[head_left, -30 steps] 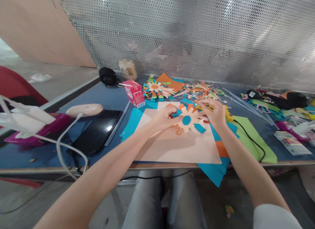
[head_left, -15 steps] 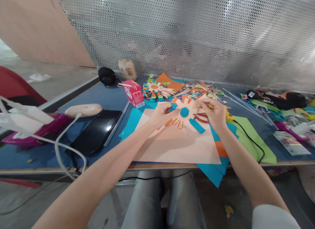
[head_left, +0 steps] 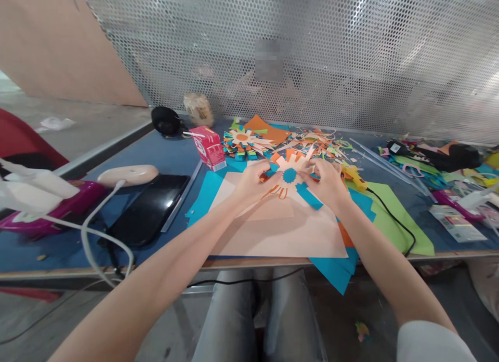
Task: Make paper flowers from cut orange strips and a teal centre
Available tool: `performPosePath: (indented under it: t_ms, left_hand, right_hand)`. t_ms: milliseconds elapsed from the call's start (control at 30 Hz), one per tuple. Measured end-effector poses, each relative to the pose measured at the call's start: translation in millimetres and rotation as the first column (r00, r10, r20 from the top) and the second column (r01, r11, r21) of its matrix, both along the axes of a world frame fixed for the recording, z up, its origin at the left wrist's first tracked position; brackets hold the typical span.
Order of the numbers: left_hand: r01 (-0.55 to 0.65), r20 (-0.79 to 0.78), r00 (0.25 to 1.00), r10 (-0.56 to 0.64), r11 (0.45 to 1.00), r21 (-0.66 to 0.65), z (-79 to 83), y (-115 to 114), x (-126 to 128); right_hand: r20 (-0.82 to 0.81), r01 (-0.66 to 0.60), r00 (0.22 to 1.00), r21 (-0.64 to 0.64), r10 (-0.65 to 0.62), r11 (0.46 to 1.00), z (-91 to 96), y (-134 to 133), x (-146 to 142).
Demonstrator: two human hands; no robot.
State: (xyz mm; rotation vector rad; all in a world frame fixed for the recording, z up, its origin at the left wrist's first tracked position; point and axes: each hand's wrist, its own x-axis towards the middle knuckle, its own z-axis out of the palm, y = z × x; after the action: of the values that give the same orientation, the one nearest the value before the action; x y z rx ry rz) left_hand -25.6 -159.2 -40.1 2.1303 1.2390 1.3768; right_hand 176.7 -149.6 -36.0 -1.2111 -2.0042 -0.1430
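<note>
A paper flower (head_left: pixel 290 170) with peach and orange strip petals and a blue round centre is held just above the table between both hands. My left hand (head_left: pixel 252 182) pinches its left side, fingers closed on the petals. My right hand (head_left: pixel 326 183) grips its right side with fingers curled. Under the flower lie a peach paper sheet (head_left: pixel 280 227) and blue paper sheets (head_left: pixel 335 271). A loose blue strip (head_left: pixel 309 197) rests on the peach sheet near my right hand.
A yellow glue gun (head_left: pixel 353 176) with a black cord lies right of my hand on green paper (head_left: pixel 393 222). Behind are a finished paper flower (head_left: pixel 244 141), paper scraps (head_left: pixel 315 141), a red carton (head_left: pixel 210 147), a black tablet (head_left: pixel 150 209) and a perforated metal screen (head_left: pixel 312 55).
Both hands have lifted the flower slightly and carried it farther from me. My right hand has closed in toward the flower's centre, leaving the glue gun uncovered.
</note>
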Motion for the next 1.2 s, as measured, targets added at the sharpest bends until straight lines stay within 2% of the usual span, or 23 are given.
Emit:
performPosePath:
  t_ms: [167, 233, 367, 567, 767, 833, 933, 1067, 1200]
  left_hand:
    - [0.027, 0.062, 0.998, -0.024, 0.999, -0.046, -2.5, 2, -1]
    - [0.041, 0.072, 0.997, -0.037, 0.997, -0.06, -1.7, 2, -1]
    - [0.049, 0.045, 0.998, -0.046, 0.997, -0.066, 1.7, -2, 1]
    - [0.044, 0.028, 0.999, -0.041, 0.995, -0.09, 2.4, -3, 4]
    - [0.028, 0.043, 0.999, -0.022, 0.991, -0.13, 1.8, -4, 6]
    - [-0.003, 0.059, 0.998, 0.01, 0.994, -0.113, 0.7, -3, 6]
    - [-0.032, 0.11, 0.993, 0.047, 0.991, -0.13, -1.8, 1, 5]
    - [0.026, 0.264, 0.963, 0.042, 0.968, -0.25, -1.8, 3, 5]
    - [0.086, 0.377, 0.925, 0.045, 0.942, -0.324, 1.8, 2, 7]
  right_hand:
    - [0.051, -0.066, 0.996, 0.004, 0.066, 0.998, 3.4, -2, 1]
    - [0.059, -0.056, 0.997, 0.003, 0.056, 0.998, 5.1, -2, 1]
    - [0.21, 0.049, 0.975, 0.096, -0.069, 0.994, 7.7, -4, 2]
    - [0.472, 0.115, 0.843, 0.31, -0.258, 0.944, 13.3, -6, -1]
    - [0.552, 0.157, 0.761, 0.352, -0.34, 0.923, 5.9, -7, -6]
    - [0.531, 0.166, 0.778, 0.341, -0.336, 0.925, 2.9, -9, -8]
    - [0.447, 0.155, 0.848, 0.301, -0.283, 0.941, 1.8, -12, -9]
    - [0.321, 0.145, 0.925, 0.192, -0.202, 0.971, 4.1, -14, -9]
    - [0.303, 0.12, 0.939, 0.151, -0.162, 0.981, 5.0, -14, -7]
